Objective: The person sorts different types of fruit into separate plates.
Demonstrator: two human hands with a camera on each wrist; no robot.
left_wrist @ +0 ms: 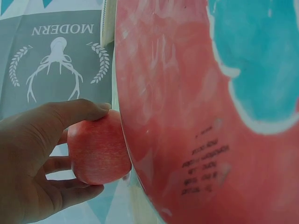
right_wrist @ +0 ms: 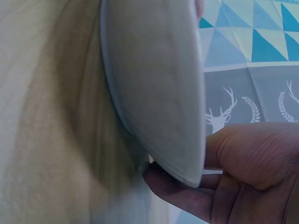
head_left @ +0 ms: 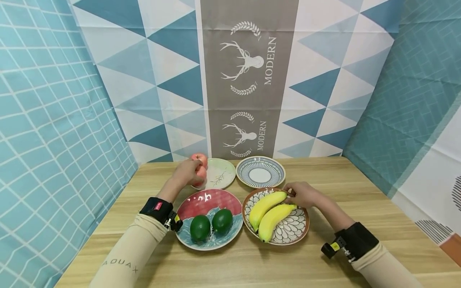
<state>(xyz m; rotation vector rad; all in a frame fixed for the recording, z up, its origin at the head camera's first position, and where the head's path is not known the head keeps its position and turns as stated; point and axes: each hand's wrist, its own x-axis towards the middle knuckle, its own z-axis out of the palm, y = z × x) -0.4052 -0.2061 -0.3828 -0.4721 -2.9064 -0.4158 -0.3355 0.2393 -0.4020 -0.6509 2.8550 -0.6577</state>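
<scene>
At the back left, my left hand [head_left: 186, 172] holds a pink-red apple [head_left: 201, 175] over the left side of the pale green plate [head_left: 225, 170]. In the left wrist view the thumb and fingers lie around that apple [left_wrist: 100, 149]. A second apple [head_left: 199, 159] sits just behind it. My right hand [head_left: 302, 195] grips the back right rim of a brown-rimmed, petal-patterned plate [head_left: 293, 228], close to the banana ends. In the right wrist view a finger lies outside the rim, and the plate [right_wrist: 154, 84] hides the thumb tip. That plate bears two bananas [head_left: 265, 208].
A red and blue plate [head_left: 205, 196] with two dark green avocados [head_left: 200, 228] stands front left, beside the petal-patterned plate. Behind stands a blue-striped plate [head_left: 260, 172]. All rest on a wooden table [head_left: 248, 268], with patterned cloth walls [head_left: 248, 80] at the back and sides.
</scene>
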